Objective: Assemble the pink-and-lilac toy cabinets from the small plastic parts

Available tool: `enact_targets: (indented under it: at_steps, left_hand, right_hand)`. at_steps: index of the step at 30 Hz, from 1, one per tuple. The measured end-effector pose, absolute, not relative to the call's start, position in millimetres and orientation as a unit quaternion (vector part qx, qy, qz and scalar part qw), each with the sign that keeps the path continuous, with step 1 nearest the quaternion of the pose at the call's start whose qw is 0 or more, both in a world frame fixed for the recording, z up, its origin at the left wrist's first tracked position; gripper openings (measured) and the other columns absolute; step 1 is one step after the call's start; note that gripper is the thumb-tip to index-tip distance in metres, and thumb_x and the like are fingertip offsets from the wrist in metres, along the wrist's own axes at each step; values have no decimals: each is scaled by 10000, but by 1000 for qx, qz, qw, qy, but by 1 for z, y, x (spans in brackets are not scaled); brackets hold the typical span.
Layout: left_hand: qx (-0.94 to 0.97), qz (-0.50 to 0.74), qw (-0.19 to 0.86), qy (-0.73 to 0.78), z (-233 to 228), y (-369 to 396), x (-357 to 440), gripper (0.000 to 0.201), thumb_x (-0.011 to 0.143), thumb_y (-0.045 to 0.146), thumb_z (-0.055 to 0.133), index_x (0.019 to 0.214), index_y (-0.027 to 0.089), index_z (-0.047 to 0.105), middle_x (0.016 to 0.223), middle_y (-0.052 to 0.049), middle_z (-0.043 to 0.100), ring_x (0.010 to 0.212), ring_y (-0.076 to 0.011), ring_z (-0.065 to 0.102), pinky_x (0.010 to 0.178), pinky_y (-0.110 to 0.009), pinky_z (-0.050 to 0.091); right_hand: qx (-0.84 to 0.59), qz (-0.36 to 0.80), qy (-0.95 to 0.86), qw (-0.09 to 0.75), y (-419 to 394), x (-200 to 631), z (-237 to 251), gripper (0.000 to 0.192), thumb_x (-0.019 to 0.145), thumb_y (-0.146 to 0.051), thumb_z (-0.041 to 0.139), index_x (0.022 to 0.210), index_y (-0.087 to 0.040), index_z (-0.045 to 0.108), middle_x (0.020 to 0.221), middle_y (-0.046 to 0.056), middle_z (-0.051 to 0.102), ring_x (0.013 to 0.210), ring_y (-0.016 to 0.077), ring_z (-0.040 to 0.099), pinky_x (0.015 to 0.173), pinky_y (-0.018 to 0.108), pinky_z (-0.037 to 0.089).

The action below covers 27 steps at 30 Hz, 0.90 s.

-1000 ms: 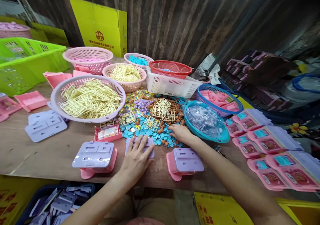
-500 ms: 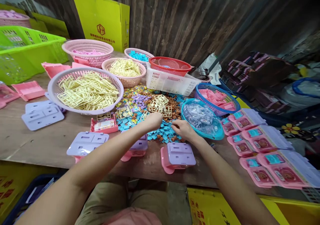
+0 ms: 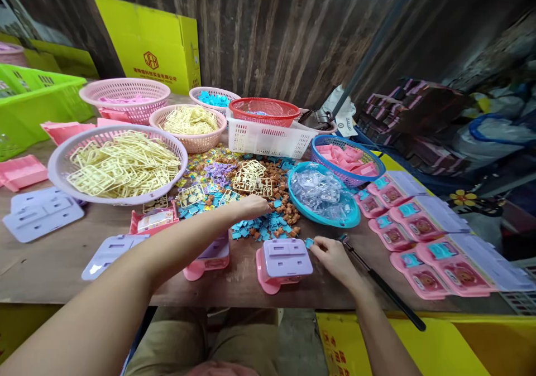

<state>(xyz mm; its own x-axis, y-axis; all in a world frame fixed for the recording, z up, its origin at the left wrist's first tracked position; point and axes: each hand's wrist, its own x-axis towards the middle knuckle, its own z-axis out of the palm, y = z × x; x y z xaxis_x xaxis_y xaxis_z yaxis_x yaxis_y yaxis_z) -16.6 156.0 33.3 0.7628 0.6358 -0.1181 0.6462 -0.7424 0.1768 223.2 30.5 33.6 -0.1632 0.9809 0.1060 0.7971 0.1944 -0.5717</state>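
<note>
The right hand (image 3: 333,256) has come back from the pile and pinches a small blue piece (image 3: 309,242) right beside the near pink and purple case (image 3: 285,261). So the piece is now at the case. The left hand (image 3: 251,206) has moved far over the pile of small pieces (image 3: 259,220), fingers curled down; I cannot tell what it holds. Two more such cases lie left on the tabletop (image 3: 50,264). Three baskets hold yellow frames or pink bits.
</note>
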Motion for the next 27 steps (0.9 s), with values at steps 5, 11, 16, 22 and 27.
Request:
enact_targets:
  at_steps: [5, 11, 16, 22, 27]
  left_hand:
    - [937, -11, 105, 332, 29, 161, -17, 182, 765, 96, 543, 845, 184, 680, 747, -59, 681, 668, -163, 595, 554, -216, 333]
    - [927, 29, 160, 338, 28, 167, -17, 125, 697, 84, 623, 664, 197, 666, 630, -12, 656, 630, -145, 588, 526, -206, 307]
    - [896, 99, 247, 355, 43, 164, -25, 71, 687, 142, 677, 736, 192, 686, 691, 3, 688, 660, -130, 622, 573, -182, 381]
    - [799, 211, 451, 337, 66, 131, -42, 177, 783, 263, 601, 871, 118, 650, 719, -25, 694, 637, -116, 654, 600, -195, 490]
    - [627, 324, 654, 274, 83, 93, -51, 267, 618, 340, 761, 733, 126, 653, 653, -9, 681, 627, -117, 661, 610, -203, 512]
  right_hand:
    - [-619, 212, -719, 234, 23, 229, 8, 271, 695, -315, 410, 459, -199, 343, 454, -40, 365, 463, 95, 363, 470, 221, 252]
    - [-619, 219, -711, 253, 21, 228, -4, 278, 733, -337, 398, 490, -204, 375, 526, -20, 413, 521, 114, 415, 511, 229, 296]
    - [-606, 232, -719, 247, 22, 227, -7, 313, 773, -360, 405, 507, -196, 431, 575, -9, 450, 550, 125, 446, 527, 239, 312]
    - [-597, 245, -722, 250, 23, 226, 6, 245, 808, -345, 444, 680, -186, 581, 681, 23, 577, 625, 152, 527, 588, 254, 386]
    - [-601, 205, -682, 363, 9, 205, 48, 236, 833, -364, 468, 774, -181, 606, 716, 25, 626, 622, 149, 557, 569, 242, 422]
